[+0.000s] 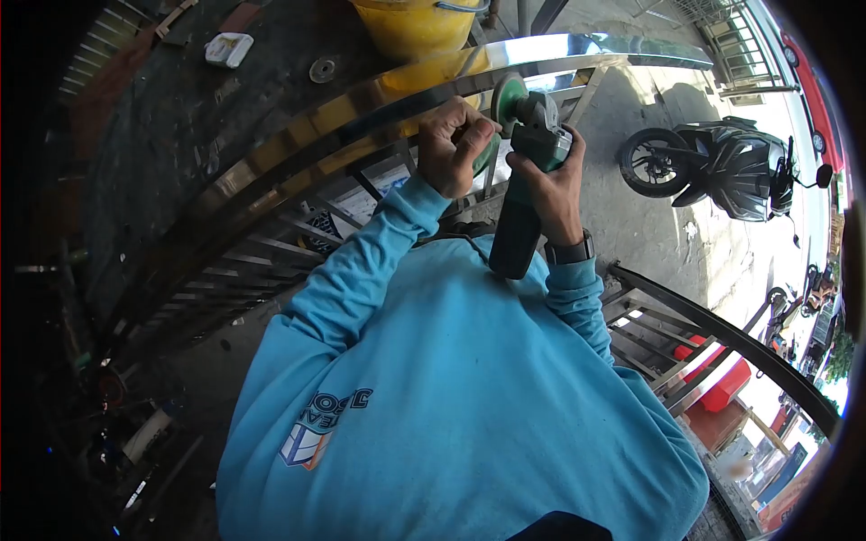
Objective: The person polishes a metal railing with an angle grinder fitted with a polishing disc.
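Observation:
My right hand [557, 180] is wrapped round the dark green body of an angle grinder [516, 216], just behind its metal head. A green disc [509, 102] sits on the head, edge up beside the metal rails. My left hand [456, 144] is closed in a fist left of the disc, thumb across the front. A green piece [487, 155] shows at the edge of this fist, mostly hidden by the fingers. Behind both hands runs a shiny curved metal rail [397, 83], part of a slatted metal frame [262, 257].
A yellow bucket [406, 32] stands beyond the rail. A loose disc [322, 69] and a white container [228, 50] lie on the dark floor. To the right are a parked motorcycle [722, 167], another dark rail [722, 338] and a red object [722, 383].

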A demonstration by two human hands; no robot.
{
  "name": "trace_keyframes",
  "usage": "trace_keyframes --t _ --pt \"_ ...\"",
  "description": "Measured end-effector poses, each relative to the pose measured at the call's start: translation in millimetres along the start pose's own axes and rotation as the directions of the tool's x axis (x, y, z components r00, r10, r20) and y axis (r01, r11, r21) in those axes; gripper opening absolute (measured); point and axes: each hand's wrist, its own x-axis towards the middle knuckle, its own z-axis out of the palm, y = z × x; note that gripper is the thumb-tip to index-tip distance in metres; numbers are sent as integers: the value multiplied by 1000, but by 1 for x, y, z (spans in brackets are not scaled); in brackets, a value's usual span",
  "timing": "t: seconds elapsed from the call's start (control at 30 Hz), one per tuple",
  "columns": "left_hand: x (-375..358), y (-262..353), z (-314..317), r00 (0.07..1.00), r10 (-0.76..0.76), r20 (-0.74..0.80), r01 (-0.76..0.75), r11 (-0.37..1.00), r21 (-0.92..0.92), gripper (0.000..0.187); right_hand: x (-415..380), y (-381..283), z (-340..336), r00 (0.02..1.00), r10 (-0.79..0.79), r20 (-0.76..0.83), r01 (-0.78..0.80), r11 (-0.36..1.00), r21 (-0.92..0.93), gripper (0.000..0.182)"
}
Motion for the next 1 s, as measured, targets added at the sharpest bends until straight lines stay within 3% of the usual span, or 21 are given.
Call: trace_keyframes --t 0.07,0.1,0.13,0.2,0.23,0.27,0.33,0.37,0.6,0.67,0.77,0.87,0.9,1.0 --pt "-15 19 1 993 -26 117 28 1000 -12 45 4 3 -6 988 155 23 -156 968 194 84" --pt "-25 23 2 993 -37 115 40 999 -22 45 5 -2 -10 985 170 20 -171 968 184 76" --pt "-34 24 -2 968 38 246 -50 998 41 47 3 -2 -12 985 173 22 -174 970 172 76" --pt "-52 26 -1 878 130 460 -214 968 134 60 6 -4 -19 927 356 115 -369 820 437 68" --pt "-61 29 -3 826 125 550 -272 943 194 66 6 -2 -20 917 375 136 -391 775 497 55" --pt "-68 32 -5 766 106 634 -331 911 247 73 7 7 -22 916 375 142 -394 778 489 55" --pt "-80 37 -4 756 41 654 -321 894 314 75 8 26 -29 854 418 309 -506 530 681 44" --pt "-84 38 -5 736 -23 677 -318 871 376 78 6 32 -28 849 419 323 -516 520 681 38" --pt "-94 28 2 759 23 651 -363 845 394 75 -5 42 -33 761 485 431 -640 446 626 36" --pt "-95 22 0 712 11 702 -370 856 361 75 -7 46 -31 790 512 339 -594 499 631 37" --pt "-99 18 0 712 37 701 -396 846 358 74 -8 49 -30 786 540 300 -595 529 605 35" --pt "-106 14 6 731 53 681 -411 830 377 71 -4 59 -33 756 577 310 -641 555 531 32" --pt "-107 13 7 697 20 716 -418 823 384 68 -5 61 -31 751 581 313 -648 559 517 32" --pt "-114 6 4 709 70 702 -444 817 368 62 -2 62 -24 792 516 324 -610 666 429 28"
